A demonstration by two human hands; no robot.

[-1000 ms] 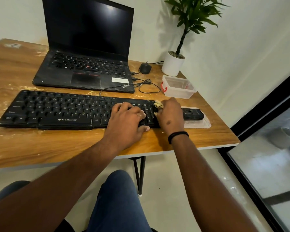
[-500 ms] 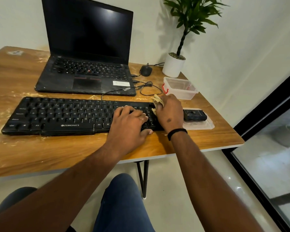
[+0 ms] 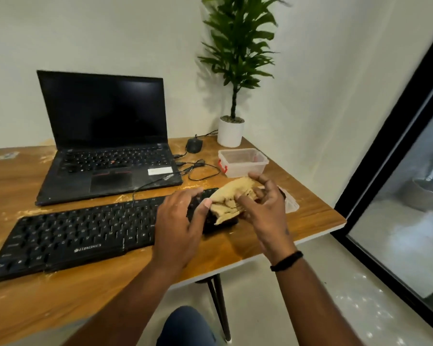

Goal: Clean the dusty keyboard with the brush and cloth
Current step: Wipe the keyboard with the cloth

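A black keyboard (image 3: 80,233) lies across the wooden table (image 3: 60,295), with pale dust scattered around it. Over its right end hangs a crumpled yellow cloth (image 3: 231,199), held by both hands. My right hand (image 3: 265,206) grips the cloth's right side with fingers spread. My left hand (image 3: 180,226) rests on the keyboard's right part and pinches the cloth's left edge with its thumb. The brush is not visible; a clear lid (image 3: 290,203) behind my right hand is mostly hidden.
An open black laptop (image 3: 108,151) stands behind the keyboard. A mouse (image 3: 194,145), looped cables (image 3: 200,168), a clear plastic box (image 3: 243,162) and a potted plant (image 3: 231,131) sit at the back right. The table edge runs close on the right, beside a glass door (image 3: 410,196).
My right hand lifted off the keyboard's right end and opened up the cloth; my left hand came up to pinch its edge. The view tilted upward.
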